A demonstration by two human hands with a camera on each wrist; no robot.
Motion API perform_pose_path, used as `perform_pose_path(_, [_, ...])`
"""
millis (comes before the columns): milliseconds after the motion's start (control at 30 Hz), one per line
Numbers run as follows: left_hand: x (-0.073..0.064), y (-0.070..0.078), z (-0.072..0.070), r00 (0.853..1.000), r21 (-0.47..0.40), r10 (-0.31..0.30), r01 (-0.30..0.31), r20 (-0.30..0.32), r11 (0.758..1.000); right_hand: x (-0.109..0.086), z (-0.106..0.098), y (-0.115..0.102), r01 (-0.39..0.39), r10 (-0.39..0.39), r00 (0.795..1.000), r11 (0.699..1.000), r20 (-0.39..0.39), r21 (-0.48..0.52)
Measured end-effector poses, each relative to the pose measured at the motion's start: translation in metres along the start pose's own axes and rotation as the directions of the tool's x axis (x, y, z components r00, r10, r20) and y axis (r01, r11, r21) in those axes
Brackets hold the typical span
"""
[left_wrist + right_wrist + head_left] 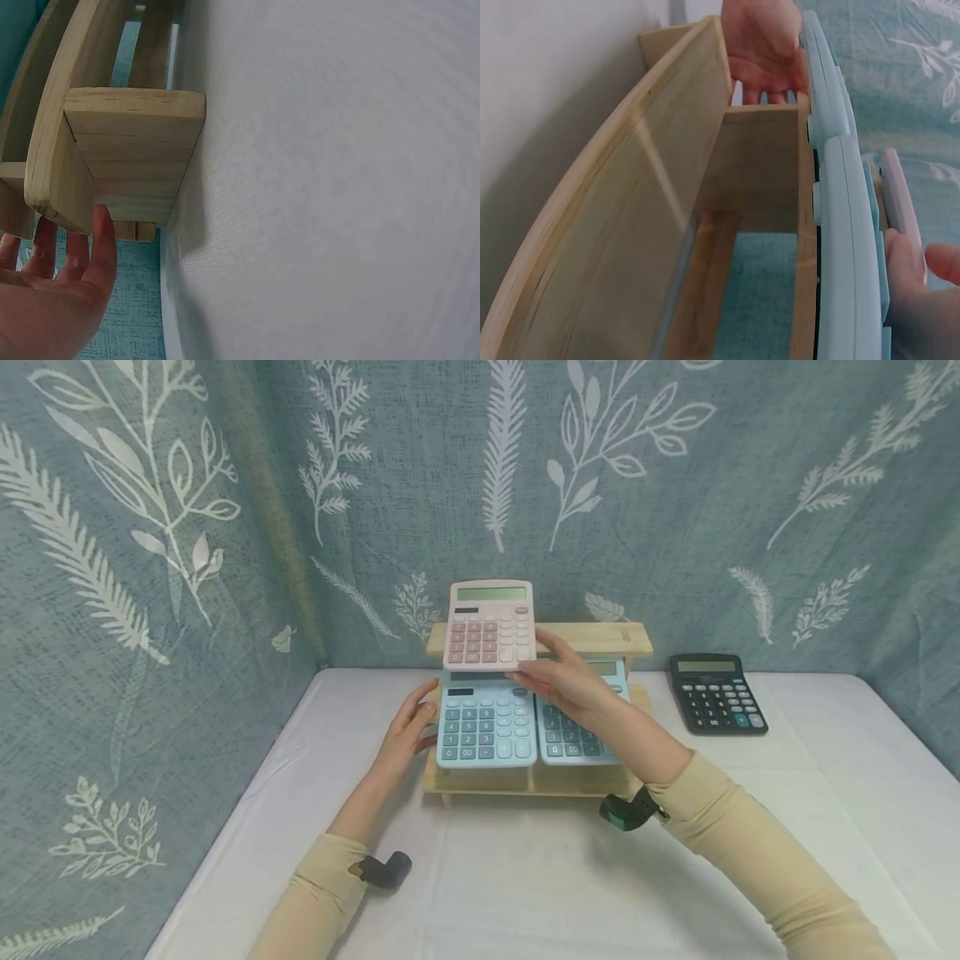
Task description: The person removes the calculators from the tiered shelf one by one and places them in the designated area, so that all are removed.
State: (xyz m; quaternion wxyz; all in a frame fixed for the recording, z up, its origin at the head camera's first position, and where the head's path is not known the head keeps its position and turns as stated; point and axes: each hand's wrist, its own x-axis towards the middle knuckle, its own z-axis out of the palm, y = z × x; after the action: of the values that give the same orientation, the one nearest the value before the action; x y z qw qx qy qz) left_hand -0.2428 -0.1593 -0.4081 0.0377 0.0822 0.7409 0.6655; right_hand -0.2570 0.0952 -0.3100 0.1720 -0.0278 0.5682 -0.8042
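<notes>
A pink calculator (480,599) leans at the top step of a wooden stand (592,637), tilted with its keys facing me. My right hand (573,689) holds its lower right corner; in the right wrist view, thumb and finger lie on either side of the pink calculator (901,196). Below it, a blue calculator (487,758) stands on the lower step, its top partly covered. Beside that one is a second blue calculator (577,757), partly hidden by my right hand. My left hand (401,731) is at the stand's left end, fingers extended against the wooden end (71,187).
To the right of the stand, a black calculator (716,697) lies face up on the white tablecloth (517,877). A blue-green curtain (420,468) with white leaf prints hangs behind the table and along its sides.
</notes>
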Motion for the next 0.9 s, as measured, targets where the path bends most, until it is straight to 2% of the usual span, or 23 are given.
perform_pose_path(467, [0.0002,-0.0031,0.0004,1.0,-0.001,0.008,-0.008,0.005,1.0,-0.0011,0.0024,0.0015,0.004,-0.004,0.999,1.0,-0.032,0.006])
perform_pose_path(900, [-0.0008,-0.003,-0.0015,1.0,-0.002,0.025,-0.025,0.007,1.0,-0.0068,0.0023,0.0043,0.013,-0.01,0.999,0.998,-0.048,0.062])
